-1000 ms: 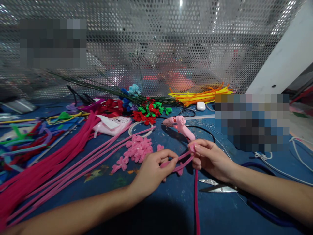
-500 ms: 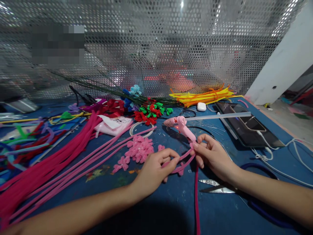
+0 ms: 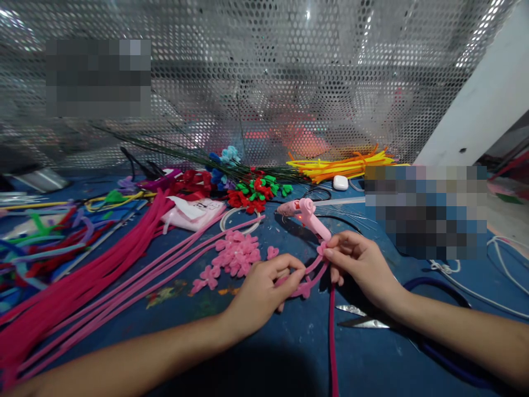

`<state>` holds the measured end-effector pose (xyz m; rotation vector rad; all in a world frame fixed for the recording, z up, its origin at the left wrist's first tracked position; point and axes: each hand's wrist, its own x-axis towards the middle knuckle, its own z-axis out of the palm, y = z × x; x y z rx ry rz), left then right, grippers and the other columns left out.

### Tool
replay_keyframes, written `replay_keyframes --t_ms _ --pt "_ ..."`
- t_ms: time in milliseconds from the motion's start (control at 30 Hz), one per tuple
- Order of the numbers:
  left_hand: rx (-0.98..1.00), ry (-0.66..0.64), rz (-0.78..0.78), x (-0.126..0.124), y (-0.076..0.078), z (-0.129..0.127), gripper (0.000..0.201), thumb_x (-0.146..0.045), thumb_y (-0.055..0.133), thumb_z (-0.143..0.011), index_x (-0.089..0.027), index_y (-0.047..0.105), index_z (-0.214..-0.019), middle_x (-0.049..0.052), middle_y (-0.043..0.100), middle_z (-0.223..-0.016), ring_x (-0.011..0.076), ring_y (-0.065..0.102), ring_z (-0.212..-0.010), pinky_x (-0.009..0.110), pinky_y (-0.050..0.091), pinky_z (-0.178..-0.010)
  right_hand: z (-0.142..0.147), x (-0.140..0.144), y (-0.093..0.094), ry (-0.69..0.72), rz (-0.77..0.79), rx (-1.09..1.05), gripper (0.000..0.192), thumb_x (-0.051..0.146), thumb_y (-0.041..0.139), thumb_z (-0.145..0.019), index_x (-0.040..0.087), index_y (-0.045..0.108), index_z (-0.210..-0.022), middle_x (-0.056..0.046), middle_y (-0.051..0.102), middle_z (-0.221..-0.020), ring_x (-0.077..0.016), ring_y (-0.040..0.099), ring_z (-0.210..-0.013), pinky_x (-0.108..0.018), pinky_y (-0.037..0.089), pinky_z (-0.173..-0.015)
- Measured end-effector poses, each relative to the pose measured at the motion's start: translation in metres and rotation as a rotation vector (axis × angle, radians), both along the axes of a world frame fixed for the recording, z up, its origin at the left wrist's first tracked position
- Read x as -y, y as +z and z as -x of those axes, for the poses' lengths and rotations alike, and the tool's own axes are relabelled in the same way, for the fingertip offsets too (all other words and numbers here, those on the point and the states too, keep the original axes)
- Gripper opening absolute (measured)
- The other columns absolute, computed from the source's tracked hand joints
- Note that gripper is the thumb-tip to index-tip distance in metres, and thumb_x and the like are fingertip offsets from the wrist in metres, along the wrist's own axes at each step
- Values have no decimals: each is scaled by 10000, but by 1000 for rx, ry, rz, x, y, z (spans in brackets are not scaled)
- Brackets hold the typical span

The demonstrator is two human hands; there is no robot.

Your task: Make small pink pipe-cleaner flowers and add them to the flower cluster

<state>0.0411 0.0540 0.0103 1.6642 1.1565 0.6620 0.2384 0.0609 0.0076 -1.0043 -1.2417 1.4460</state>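
We judged step in hand as shaping pink fuzzy stem (image 3: 320, 272): light, even pinch best, loop untwisted, clear of glue gun (image 3: 314, 221). Left hand (image 3: 264, 286): fingers drawn together, pinching loop's left end. Right hand (image 3: 357, 262): thumb and fingertips closed on small curl. Stem spanned between 2 hands. Whether right also gripped deep-pink strand (image 3: 333, 342), we couldn't tell.

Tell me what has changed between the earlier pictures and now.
Very little: the right hand has adjusted its fingers slightly on the pink strip, and the whole view drifts a touch. Nothing was visibly taken up or let go. The left hand keeps its grip; the glue gun, scissors and pink flowers stayed put.
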Motion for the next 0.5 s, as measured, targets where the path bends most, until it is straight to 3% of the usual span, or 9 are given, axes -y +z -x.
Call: replay_keyframes --t_ms 200,500 --pt "-3 -7 -6 -1 1 0 235 -363 478 -882 -165 590 -823 -87 434 -460 66 444 -381 169 307 -429 -1 0 -1 -45 -45 -45 187 349 647 -808 184 562 -826 43 588 -496 -79 546 -413 -174 436 -413" --pt "-1 -15 -11 -1 1 0 239 -369 481 -880 -164 595 -831 -83 432 -483 65 447 -384 172 318 -430 -1 -1 0 -21 21 9 231 354 687 -768 159 629 -877 28 602 -510 -76 544 -425 -181 432 -435"
